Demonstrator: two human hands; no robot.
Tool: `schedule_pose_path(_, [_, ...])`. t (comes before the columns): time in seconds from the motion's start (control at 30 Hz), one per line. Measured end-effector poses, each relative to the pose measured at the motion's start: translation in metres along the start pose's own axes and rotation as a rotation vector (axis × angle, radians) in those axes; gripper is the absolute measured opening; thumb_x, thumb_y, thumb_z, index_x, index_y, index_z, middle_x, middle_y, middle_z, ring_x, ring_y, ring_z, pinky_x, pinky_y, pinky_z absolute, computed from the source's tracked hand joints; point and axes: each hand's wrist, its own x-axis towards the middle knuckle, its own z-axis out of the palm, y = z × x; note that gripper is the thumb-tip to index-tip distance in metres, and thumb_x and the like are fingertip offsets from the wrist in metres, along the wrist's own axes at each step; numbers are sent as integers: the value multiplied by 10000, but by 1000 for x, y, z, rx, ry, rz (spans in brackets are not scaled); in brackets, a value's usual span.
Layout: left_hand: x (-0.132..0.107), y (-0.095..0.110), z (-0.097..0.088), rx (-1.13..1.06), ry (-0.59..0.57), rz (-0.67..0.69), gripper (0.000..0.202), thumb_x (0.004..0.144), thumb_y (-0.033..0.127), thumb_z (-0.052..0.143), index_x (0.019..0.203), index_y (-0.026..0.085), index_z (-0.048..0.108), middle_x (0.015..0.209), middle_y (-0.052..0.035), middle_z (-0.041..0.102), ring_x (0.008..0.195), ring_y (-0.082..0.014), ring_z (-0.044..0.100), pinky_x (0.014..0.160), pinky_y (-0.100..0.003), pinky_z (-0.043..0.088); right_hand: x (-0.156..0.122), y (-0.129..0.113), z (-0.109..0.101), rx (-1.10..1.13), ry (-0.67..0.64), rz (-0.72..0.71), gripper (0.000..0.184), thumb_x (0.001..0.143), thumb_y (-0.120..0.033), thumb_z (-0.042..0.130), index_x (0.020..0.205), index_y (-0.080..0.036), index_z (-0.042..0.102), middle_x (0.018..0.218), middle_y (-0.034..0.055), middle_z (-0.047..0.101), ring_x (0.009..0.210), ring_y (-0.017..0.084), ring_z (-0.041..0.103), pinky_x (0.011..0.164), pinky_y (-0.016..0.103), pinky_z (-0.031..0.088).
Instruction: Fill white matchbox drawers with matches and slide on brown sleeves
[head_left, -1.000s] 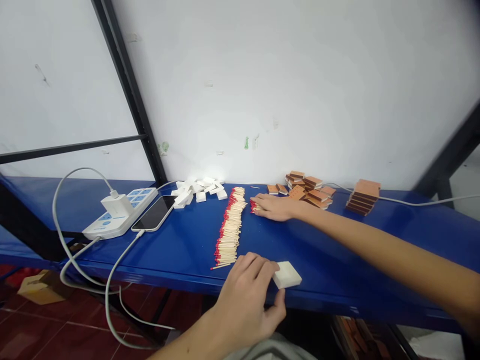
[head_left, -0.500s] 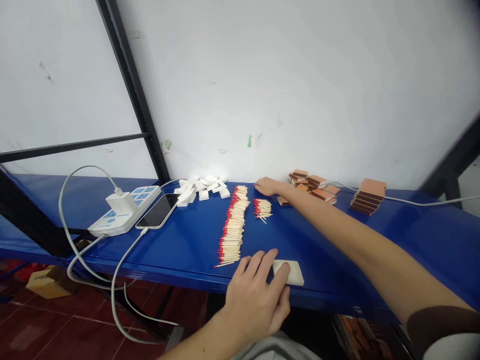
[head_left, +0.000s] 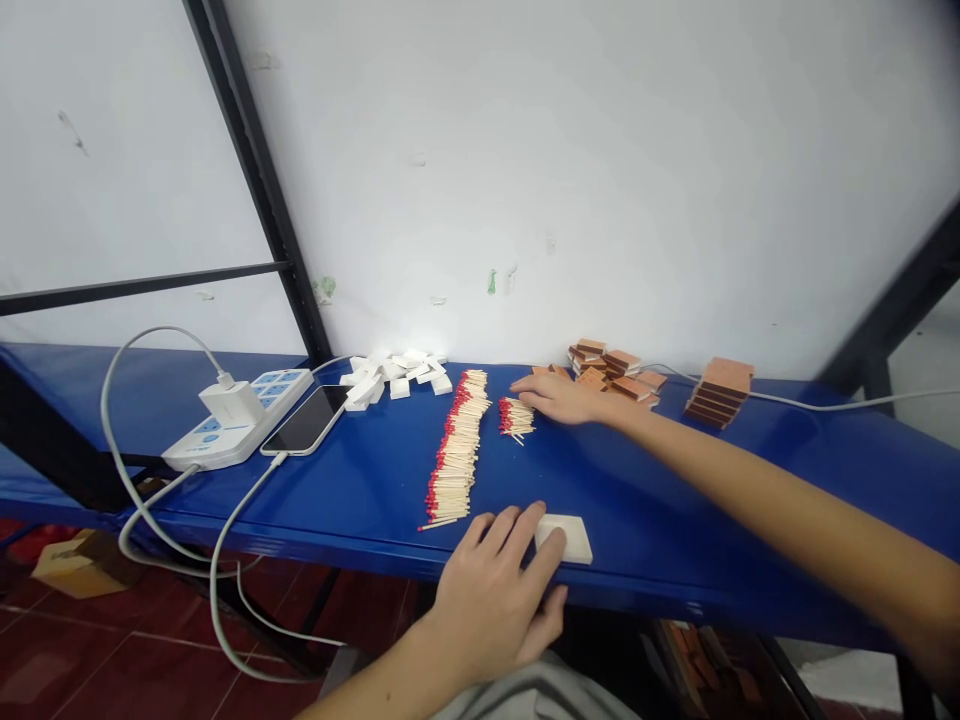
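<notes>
A white, shallow matchbox tray [head_left: 576, 541] lies near the shelf's front edge. My left hand [head_left: 499, 588] holds it at its left end, index finger on it and the other fingers beside it. My right hand [head_left: 561, 397] reaches across with its fingers stretched out, at the back of a small pile of red-headed matches [head_left: 519, 417]; whether the fingertips touch them I cannot tell. To the left of that pile runs a long row of matches [head_left: 454, 455], heads toward the left.
White trays [head_left: 397, 375] are heaped at the back left. Brown matchbox sleeves [head_left: 619, 370] lie behind my right hand, with a stack of more [head_left: 720, 390] farther right. A phone [head_left: 307, 420], a power strip [head_left: 240, 430] and looping white cables occupy the left side.
My right hand has come from the back of the shelf toward the small match pile, uncovering brown pieces behind it. The left hand stays at the tray. The whole view has shifted slightly.
</notes>
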Motion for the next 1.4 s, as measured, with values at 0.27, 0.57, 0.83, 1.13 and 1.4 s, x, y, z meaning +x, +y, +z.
schedule_pose_path(0.27, [1, 0, 3, 27, 60, 16, 389, 860, 347, 541, 1200, 180, 631, 1341, -125, 617, 1058, -298, 619, 853, -420, 499, -39, -23, 15, -102, 267, -57, 336, 998, -270, 373, 1148, -162, 654, 1062, 115, 711, 958, 236, 629, 923, 418, 369])
schedule_pose_path(0.57, [4, 1, 13, 88, 186, 47, 357, 833, 332, 527, 1115, 164, 667, 1246, -133, 674, 994, -295, 643, 808, -403, 497, -44, -32, 33, 110, 364, 90, 177, 912, -306, 566, 941, -172, 678, 564, -34, 541, 521, 119, 464, 610, 263, 331])
schedule_pose_path(0.83, [5, 6, 10, 4, 176, -36, 325, 869, 301, 495, 1110, 167, 666, 1214, -110, 690, 1021, -284, 645, 835, -399, 494, -41, -43, 35, 53, 324, 86, 198, 855, -347, 673, 941, -168, 664, 702, -4, 590, 614, 124, 479, 604, 249, 311])
schedule_pose_path(1.13, [-1, 1, 9, 0, 161, 19, 333, 891, 259, 493, 1153, 132, 654, 1339, -137, 630, 1101, -298, 635, 873, -410, 477, -40, -42, 36, 79, 302, 95, 94, 863, -240, 641, 904, -163, 675, 702, -12, 575, 608, 111, 459, 605, 240, 309])
schedule_pose_path(1.4, [0, 1, 8, 16, 170, 31, 324, 891, 254, 494, 1145, 141, 660, 1335, -130, 635, 1108, -288, 633, 879, -396, 477, -41, -44, 33, 87, 275, 106, 66, 838, -142, 613, 856, -166, 672, 689, -16, 574, 604, 104, 461, 611, 232, 315])
